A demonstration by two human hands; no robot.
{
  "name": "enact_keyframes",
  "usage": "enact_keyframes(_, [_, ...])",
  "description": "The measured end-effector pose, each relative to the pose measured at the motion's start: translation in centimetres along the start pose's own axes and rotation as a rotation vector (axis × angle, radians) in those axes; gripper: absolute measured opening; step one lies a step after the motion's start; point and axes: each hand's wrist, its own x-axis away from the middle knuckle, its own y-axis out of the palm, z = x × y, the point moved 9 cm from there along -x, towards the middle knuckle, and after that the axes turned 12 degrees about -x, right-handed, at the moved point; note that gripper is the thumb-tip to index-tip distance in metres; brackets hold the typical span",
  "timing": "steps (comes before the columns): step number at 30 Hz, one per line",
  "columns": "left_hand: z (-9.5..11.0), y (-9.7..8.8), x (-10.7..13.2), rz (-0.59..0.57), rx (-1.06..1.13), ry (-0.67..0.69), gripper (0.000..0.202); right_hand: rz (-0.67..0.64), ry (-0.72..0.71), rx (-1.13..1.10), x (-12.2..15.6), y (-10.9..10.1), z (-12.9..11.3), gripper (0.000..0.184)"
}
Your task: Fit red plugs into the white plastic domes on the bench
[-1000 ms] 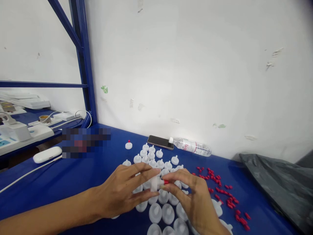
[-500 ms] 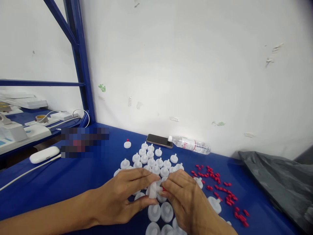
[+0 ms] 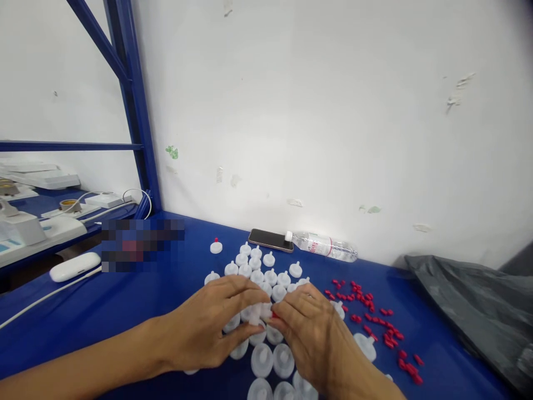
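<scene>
My left hand (image 3: pixel 208 325) is closed around a white plastic nozzle cap (image 3: pixel 256 314), which lies tilted with its spout towards the right. Between the fingers of my right hand (image 3: pixel 310 336) is a small red tip cap (image 3: pixel 275 315), mostly hidden, held against the end of that spout. Whether it is seated on the spout cannot be seen. Under and around both hands stand many more white nozzle caps (image 3: pixel 262 361), spouts up. Apart from them, at the back left, one white cap (image 3: pixel 216 248) wears a red tip. Loose red tip caps (image 3: pixel 378 321) are scattered right of my right hand.
A phone (image 3: pixel 270 240) and a clear plastic bottle (image 3: pixel 323 246) lie along the wall at the back of the blue table (image 3: pixel 183 294). Dark grey plastic sheeting (image 3: pixel 453 311) covers the right end. To the left are a white device (image 3: pixel 75 266) with a cable and a blue metal post (image 3: pixel 139 111).
The held nozzle cap has turned in my left fingers and is now more covered by them. Both hands stay close together, and the view has shifted slightly.
</scene>
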Motion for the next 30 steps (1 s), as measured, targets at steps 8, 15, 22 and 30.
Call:
enact_keyframes(8, [-8.5, 0.0, 0.4, 0.011, -0.116, -0.379, 0.023, 0.093, 0.103, 0.081, -0.1, -3.5, 2.7, 0.023])
enact_keyframes(15, [-16.1, 1.6, 2.6, -0.148, -0.247, -0.694, 0.037, -0.1, 0.438, 0.091, 2.9, -3.1, 10.2, 0.041])
enact_keyframes(22, [-17.3, 2.6, 3.4, -0.259, -0.232, -0.778, 0.024, -0.242, 0.602, -0.041, 5.8, -0.6, 13.9, 0.051])
enact_keyframes(30, [-17.7, 3.2, 3.9, -0.301, -0.217, -0.772, 0.025, -0.28, 0.609, -0.172, 5.5, 0.8, 14.3, 0.056])
